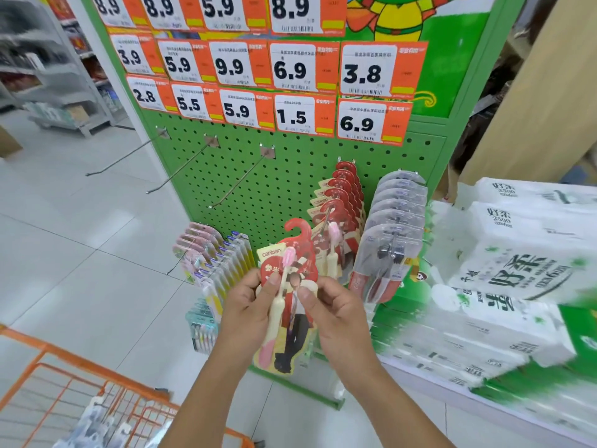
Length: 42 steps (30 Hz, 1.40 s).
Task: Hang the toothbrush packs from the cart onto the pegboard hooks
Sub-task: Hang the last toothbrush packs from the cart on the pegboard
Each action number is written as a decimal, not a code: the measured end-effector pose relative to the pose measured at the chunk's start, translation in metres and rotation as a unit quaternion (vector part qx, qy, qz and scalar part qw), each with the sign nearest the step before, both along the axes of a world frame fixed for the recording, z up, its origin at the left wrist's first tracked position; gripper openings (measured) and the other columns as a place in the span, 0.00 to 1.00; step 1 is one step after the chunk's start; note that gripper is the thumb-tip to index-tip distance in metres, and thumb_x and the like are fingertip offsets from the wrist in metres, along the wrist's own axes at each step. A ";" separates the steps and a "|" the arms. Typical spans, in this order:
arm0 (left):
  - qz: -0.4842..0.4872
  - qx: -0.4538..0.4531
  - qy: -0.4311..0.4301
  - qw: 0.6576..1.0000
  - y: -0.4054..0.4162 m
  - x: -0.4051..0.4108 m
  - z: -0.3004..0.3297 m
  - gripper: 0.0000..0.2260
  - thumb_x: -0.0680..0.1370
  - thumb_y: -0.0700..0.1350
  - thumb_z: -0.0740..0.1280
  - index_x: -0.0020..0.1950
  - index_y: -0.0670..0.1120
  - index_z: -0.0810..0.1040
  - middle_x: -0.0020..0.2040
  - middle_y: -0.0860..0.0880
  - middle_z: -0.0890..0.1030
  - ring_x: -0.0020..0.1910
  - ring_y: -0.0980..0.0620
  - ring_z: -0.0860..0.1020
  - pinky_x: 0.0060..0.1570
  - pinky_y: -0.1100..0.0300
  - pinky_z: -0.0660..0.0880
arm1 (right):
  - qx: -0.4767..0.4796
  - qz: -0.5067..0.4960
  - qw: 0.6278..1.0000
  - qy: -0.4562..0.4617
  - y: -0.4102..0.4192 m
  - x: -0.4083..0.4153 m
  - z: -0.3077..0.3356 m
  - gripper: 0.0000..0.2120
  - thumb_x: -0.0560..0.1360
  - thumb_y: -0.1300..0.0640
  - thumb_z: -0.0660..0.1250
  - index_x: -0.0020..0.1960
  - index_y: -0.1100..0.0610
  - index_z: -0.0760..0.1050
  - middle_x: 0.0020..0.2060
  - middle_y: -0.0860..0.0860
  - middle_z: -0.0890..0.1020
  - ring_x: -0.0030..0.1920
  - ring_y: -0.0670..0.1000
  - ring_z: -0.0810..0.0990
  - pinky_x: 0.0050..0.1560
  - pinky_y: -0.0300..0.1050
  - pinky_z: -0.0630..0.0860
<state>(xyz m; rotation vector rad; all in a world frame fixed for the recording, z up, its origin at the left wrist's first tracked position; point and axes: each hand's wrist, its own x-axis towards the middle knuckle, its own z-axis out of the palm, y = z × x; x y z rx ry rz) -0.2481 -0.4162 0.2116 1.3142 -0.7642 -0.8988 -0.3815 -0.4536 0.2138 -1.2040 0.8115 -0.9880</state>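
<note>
Hanging step in progress: left hand (pixel 248 313) and right hand (pixel 336 313) clamp their fingers on one toothbrush pack (pixel 290 286). Next, thread its hanger over the hook (pixel 324 223).

Glossy card toothbrush pack (pixel 292 286); matt painted metal pegboard (pixel 258 176); glossy floor tiles (pixel 80 253).

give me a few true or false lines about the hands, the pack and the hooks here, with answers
1. Both hands, left and right, hold one red pack. True.
2. The held pack already hangs on a hook. False: it is in front of the pegboard, off any hook.
3. Three upper hooks are bare. True.
4. The cart is blue. False: it is orange.
5. Red packs already hang on the board. True.
</note>
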 end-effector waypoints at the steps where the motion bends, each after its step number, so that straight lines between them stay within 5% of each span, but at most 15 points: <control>1: 0.005 -0.002 0.001 1.000 -0.001 -0.002 0.000 0.12 0.78 0.51 0.68 0.51 0.42 0.80 0.47 0.32 0.81 0.41 0.44 0.78 0.44 0.48 0.74 | -0.024 -0.017 0.999 0.015 -0.001 -0.001 0.000 0.07 0.78 0.56 0.69 0.45 0.60 0.80 0.33 0.52 0.79 0.34 0.48 0.75 0.38 0.44 0.73; 4: 0.003 -0.025 0.003 1.000 -0.004 -0.005 0.003 0.12 0.76 0.47 0.71 0.50 0.38 0.79 0.39 0.40 0.82 0.38 0.50 0.78 0.39 0.57 0.76 | -0.067 -0.053 0.996 0.040 -0.003 -0.003 -0.003 0.08 0.79 0.54 0.69 0.44 0.56 0.82 0.32 0.62 0.78 0.31 0.54 0.73 0.33 0.52 0.71; 7: -0.004 -0.038 -0.010 0.999 -0.008 -0.006 0.003 0.12 0.75 0.45 0.69 0.50 0.36 0.79 0.40 0.46 0.81 0.38 0.54 0.77 0.37 0.65 0.74 | -0.072 -0.085 0.994 0.021 -0.001 -0.005 -0.001 0.07 0.79 0.58 0.69 0.44 0.51 0.84 0.31 0.52 0.79 0.32 0.45 0.73 0.34 0.41 0.70; 12: -0.005 -0.034 -0.027 0.999 -0.013 -0.012 0.000 0.06 0.78 0.37 0.67 0.50 0.34 0.79 0.40 0.44 0.80 0.38 0.54 0.76 0.37 0.67 0.73 | -0.068 -0.123 0.990 0.009 0.001 -0.006 -0.006 0.08 0.79 0.58 0.69 0.42 0.53 0.82 0.29 0.56 0.76 0.30 0.53 0.71 0.32 0.46 0.69; 17: -0.010 -0.019 -0.035 0.999 -0.016 -0.015 -0.006 0.02 0.78 0.38 0.68 0.47 0.42 0.81 0.40 0.50 0.83 0.39 0.55 0.79 0.40 0.65 0.76 | -0.044 -0.157 0.986 0.023 -0.002 -0.008 -0.013 0.06 0.79 0.58 0.68 0.44 0.54 0.82 0.29 0.50 0.76 0.31 0.45 0.70 0.33 0.39 0.68; 21: 0.007 0.000 -0.055 0.998 -0.019 -0.018 -0.008 0.04 0.79 0.38 0.68 0.48 0.47 0.81 0.41 0.54 0.85 0.40 0.58 0.80 0.42 0.67 0.76 | -0.027 -0.174 0.984 0.032 -0.008 -0.004 -0.013 0.06 0.80 0.57 0.68 0.47 0.56 0.82 0.35 0.56 0.81 0.33 0.45 0.76 0.35 0.40 0.74; 24: 0.036 0.045 -0.093 0.994 -0.015 -0.013 -0.016 0.05 0.79 0.43 0.69 0.52 0.52 0.81 0.47 0.56 0.84 0.46 0.61 0.80 0.48 0.68 0.74 | 0.005 -0.197 0.980 0.038 -0.019 0.004 -0.015 0.07 0.80 0.55 0.68 0.49 0.57 0.82 0.36 0.51 0.81 0.32 0.41 0.77 0.35 0.34 0.75; 26: 0.053 0.071 -0.089 0.992 -0.011 -0.009 -0.022 0.06 0.79 0.45 0.69 0.55 0.53 0.80 0.51 0.56 0.82 0.48 0.62 0.80 0.50 0.66 0.74 | 0.025 -0.214 0.974 0.071 -0.028 0.012 -0.025 0.10 0.78 0.45 0.68 0.47 0.51 0.82 0.37 0.47 0.83 0.37 0.44 0.80 0.42 0.43 0.77; 30: 0.085 0.086 -0.076 0.990 0.000 -0.004 -0.028 0.05 0.80 0.45 0.68 0.55 0.51 0.81 0.51 0.55 0.81 0.45 0.63 0.79 0.39 0.72 0.74 | 0.127 -0.233 0.962 0.063 -0.034 0.026 -0.031 0.18 0.76 0.38 0.67 0.55 0.52 0.78 0.49 0.46 0.83 0.51 0.48 0.81 0.51 0.44 0.75; 33: 0.108 0.103 -0.059 0.987 0.015 -0.001 -0.033 0.04 0.80 0.44 0.68 0.53 0.49 0.81 0.48 0.56 0.81 0.40 0.64 0.79 0.40 0.69 0.75 | 0.183 -0.235 0.953 0.052 -0.038 0.033 -0.033 0.20 0.77 0.38 0.67 0.57 0.53 0.72 0.47 0.45 0.79 0.50 0.47 0.79 0.48 0.42 0.71; 38: 0.154 0.154 -0.039 0.975 0.053 0.004 -0.047 0.05 0.80 0.46 0.68 0.54 0.49 0.81 0.51 0.54 0.82 0.48 0.58 0.79 0.49 0.58 0.78 | 0.255 -0.238 0.935 0.068 -0.042 0.045 -0.059 0.23 0.78 0.41 0.67 0.62 0.58 0.70 0.52 0.49 0.78 0.46 0.47 0.77 0.40 0.36 0.70; 42: 0.223 0.225 0.000 0.948 0.101 0.013 -0.073 0.05 0.79 0.47 0.69 0.52 0.47 0.80 0.49 0.50 0.81 0.45 0.52 0.79 0.47 0.55 0.78 | 0.350 -0.171 0.915 0.109 -0.018 0.048 -0.097 0.24 0.77 0.41 0.67 0.61 0.60 0.73 0.47 0.51 0.78 0.41 0.49 0.76 0.44 0.46 0.76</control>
